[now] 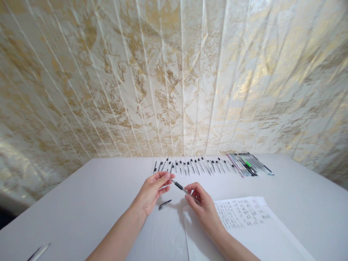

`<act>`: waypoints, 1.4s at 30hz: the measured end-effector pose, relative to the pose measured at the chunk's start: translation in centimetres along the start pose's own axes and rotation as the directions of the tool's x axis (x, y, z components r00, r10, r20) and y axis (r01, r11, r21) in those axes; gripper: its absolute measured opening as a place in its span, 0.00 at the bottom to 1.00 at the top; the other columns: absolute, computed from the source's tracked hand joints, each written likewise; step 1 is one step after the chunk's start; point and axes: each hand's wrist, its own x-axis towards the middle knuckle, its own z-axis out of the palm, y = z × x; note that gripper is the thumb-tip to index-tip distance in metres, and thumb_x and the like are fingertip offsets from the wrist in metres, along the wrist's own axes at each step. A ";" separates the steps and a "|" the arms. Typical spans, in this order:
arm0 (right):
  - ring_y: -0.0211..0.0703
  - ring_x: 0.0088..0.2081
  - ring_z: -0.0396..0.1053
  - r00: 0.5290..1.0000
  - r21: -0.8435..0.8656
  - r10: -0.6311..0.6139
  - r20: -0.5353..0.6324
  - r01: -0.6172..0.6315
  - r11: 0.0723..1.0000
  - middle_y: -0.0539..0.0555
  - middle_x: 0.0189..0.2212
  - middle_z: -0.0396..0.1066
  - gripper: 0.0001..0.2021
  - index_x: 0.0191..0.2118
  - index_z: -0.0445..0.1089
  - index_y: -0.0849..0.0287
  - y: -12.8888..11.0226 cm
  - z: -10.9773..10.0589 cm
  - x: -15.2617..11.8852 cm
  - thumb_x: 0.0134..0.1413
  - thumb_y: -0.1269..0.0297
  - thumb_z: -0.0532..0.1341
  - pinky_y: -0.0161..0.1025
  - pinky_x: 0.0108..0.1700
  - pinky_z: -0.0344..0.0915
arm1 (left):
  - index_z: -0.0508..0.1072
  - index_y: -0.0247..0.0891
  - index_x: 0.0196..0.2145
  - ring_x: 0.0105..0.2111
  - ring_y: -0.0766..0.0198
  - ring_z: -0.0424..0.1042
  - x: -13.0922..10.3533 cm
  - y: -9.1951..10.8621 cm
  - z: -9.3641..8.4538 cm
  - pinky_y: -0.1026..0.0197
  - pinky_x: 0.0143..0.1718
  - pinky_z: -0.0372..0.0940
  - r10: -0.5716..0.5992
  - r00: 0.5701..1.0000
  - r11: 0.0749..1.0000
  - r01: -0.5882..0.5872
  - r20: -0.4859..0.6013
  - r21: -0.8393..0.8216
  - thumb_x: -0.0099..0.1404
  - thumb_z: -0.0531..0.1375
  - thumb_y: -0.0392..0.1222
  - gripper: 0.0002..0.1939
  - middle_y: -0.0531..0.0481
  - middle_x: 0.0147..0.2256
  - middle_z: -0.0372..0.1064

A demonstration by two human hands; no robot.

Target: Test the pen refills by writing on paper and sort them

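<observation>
A pen (178,185) with a black grip and a clear barrel is held slantwise above the table between my two hands. My right hand (199,201) is closed round its barrel, with the rear end partly hidden by the fingers. At the other end, the thumb and fingertips of my left hand (156,188) pinch together at the pen's tip, which they partly cover. A black pen cap (165,204) lies on the table just below my left hand.
Under my right forearm are sheets of paper (241,215) with handwriting. Along the far edge runs a row of pens in clear sleeves (193,166), with a bunch of pens (248,165) at its right. Another pen (39,252) lies front left. A gold-patterned curtain (174,79) hangs behind the table.
</observation>
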 end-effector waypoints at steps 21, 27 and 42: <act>0.38 0.26 0.56 0.998 0.018 0.018 -0.062 -0.017 1.000 0.47 0.25 0.61 0.05 0.33 0.66 0.55 -0.5 0.2 0.0 0.48 0.66 0.61 0.34 0.28 0.56 | 0.73 0.36 0.32 0.39 0.61 0.72 -0.7 -1.4 1.6 0.62 0.40 0.65 0.054 0.998 0.991 -0.052 -0.020 0.122 0.50 0.67 0.55 0.20 0.44 0.41 0.75; 0.37 0.25 0.55 0.996 0.018 0.065 -0.057 -0.064 0.998 0.47 0.24 0.62 0.06 0.32 0.68 0.58 -0.1 0.0 0.3 0.51 0.61 0.60 0.33 0.28 0.53 | 0.74 0.37 0.36 0.44 0.59 0.70 -0.4 -2.1 1.4 0.59 0.45 0.62 0.096 0.995 0.990 -0.093 -0.015 0.109 0.53 0.66 0.54 0.19 0.43 0.44 0.76; 0.34 0.21 0.51 0.989 0.089 0.140 -0.058 -0.134 0.987 0.45 0.19 0.57 0.14 0.30 0.66 0.59 0.5 -0.2 0.6 0.55 0.52 0.57 0.32 0.22 0.48 | 0.74 0.36 0.37 0.44 0.58 0.69 0.1 -1.5 1.1 0.59 0.45 0.60 0.186 0.976 0.982 -0.190 -0.110 -0.024 0.52 0.67 0.52 0.20 0.42 0.43 0.75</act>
